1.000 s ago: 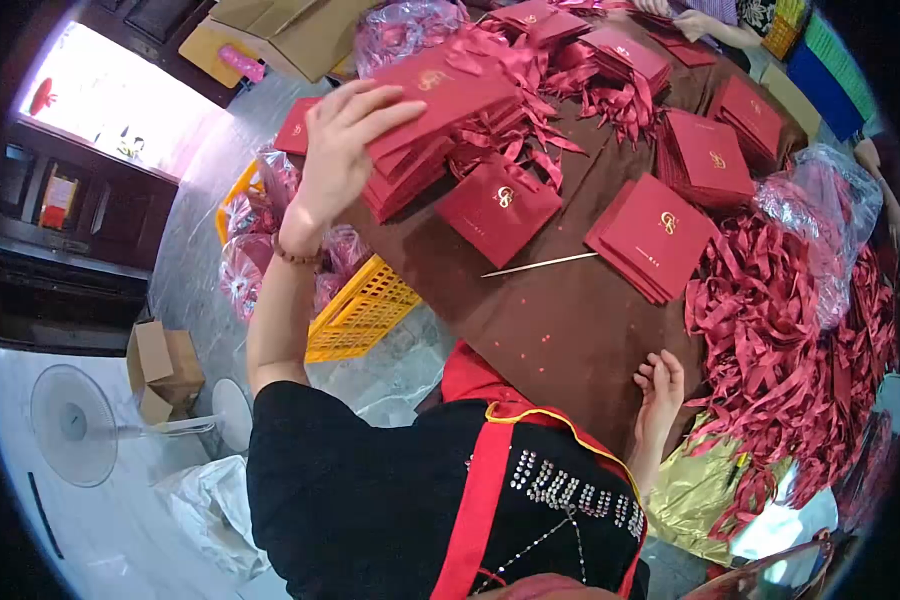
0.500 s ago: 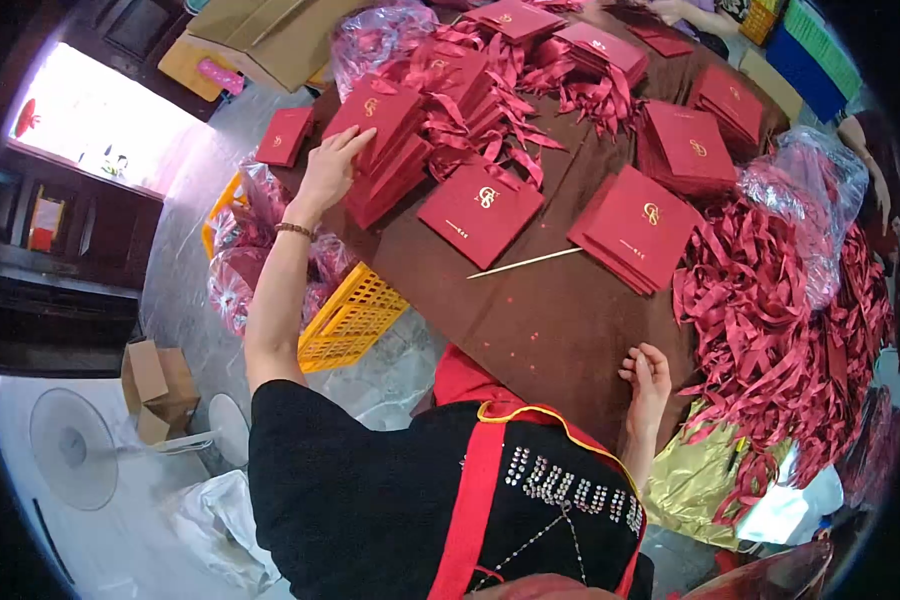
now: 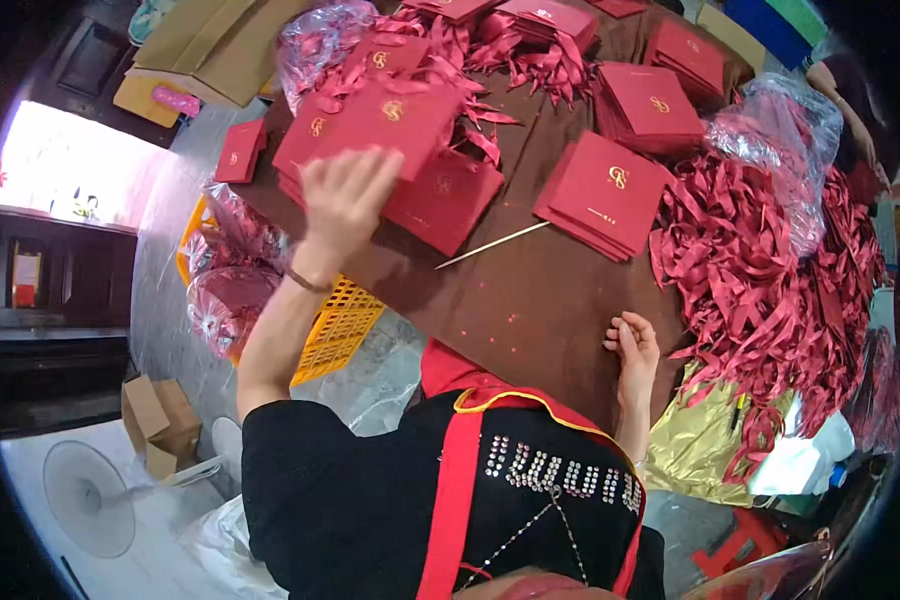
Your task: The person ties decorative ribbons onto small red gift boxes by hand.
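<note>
My left hand (image 3: pixel 348 200), smeared by motion, grips the lower edge of a red gift bag (image 3: pixel 400 115) with a gold monogram. This bag is held over the table, partly covering another red gift bag (image 3: pixel 448 205) that lies flat. Just left of it is a stack of the same bags (image 3: pixel 295 150). My right hand (image 3: pixel 633 352) rests by the near table edge, fingers loosely curled and apart from the thumb, with nothing in it. A thin stick (image 3: pixel 490 245) lies between the flat bag and a neat pile of red bags (image 3: pixel 610 195).
Red ribbon handles (image 3: pixel 760 300) heap up on the right beside clear plastic wrap (image 3: pixel 785 150). More bag stacks (image 3: pixel 650 108) stand farther back on the brown-covered table (image 3: pixel 530 300). A yellow crate (image 3: pixel 340 330) with wrapped bundles sits on the floor at left. A person's arm (image 3: pixel 855 110) shows at far right.
My left hand has taken a bag off the left stack and moved it rightward over the flat bag. My right hand stays at the table edge. The whole view has shifted slightly.
</note>
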The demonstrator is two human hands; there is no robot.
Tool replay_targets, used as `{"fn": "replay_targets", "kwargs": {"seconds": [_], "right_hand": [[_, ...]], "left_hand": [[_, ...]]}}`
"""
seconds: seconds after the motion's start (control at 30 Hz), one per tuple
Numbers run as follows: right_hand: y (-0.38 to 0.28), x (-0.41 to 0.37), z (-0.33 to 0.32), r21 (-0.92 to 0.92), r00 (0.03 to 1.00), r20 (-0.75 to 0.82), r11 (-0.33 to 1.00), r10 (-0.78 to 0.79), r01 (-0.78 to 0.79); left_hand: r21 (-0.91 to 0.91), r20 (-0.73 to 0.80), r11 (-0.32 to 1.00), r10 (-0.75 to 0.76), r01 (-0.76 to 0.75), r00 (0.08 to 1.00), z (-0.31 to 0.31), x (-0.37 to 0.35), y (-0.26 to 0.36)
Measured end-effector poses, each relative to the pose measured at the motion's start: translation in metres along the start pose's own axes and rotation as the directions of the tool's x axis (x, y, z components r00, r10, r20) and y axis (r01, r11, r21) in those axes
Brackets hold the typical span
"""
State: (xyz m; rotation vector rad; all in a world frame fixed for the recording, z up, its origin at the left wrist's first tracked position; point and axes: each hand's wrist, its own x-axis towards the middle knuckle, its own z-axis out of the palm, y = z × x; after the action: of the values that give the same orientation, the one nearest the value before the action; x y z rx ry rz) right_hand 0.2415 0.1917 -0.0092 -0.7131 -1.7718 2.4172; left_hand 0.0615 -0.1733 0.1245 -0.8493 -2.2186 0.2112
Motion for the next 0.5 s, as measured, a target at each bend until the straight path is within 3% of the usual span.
{"fn": "replay_targets", "kwargs": {"seconds": [0.1,0.17,0.37,0.43,0.5], "right_hand": [[-0.001,-0.002,0.003,-0.024,1.0,-0.014,1.0,-0.011,0.011],[0.0,-0.003,0.002,-0.035,1.0,0.004,0.999,-0.009,0.009],[-0.005,-0.007,0.006,-0.02,1.0,0.005,1.0,0.004,-0.004],[0.001,-0.004,0.004,0.006,1.0,0.016,1.0,0.002,-0.002],[0.001,-0.003,0.01,0.002,1.0,0.024,1.0,0.012,-0.012]], "left_hand": [[-0.197,0.144,0.973,0.147,-0.117,0.979,0.022,-0.035,0.052],[-0.185,0.205,0.973,0.177,-0.14,0.963,0.044,-0.061,0.064],[-0.211,0.286,0.977,0.03,0.033,0.958,0.035,-0.054,0.072],[-0.311,0.242,0.95,0.056,0.023,0.969,0.029,-0.031,0.09],[-0.591,0.232,0.802,0.065,0.087,0.97,0.037,-0.012,0.111]]}}
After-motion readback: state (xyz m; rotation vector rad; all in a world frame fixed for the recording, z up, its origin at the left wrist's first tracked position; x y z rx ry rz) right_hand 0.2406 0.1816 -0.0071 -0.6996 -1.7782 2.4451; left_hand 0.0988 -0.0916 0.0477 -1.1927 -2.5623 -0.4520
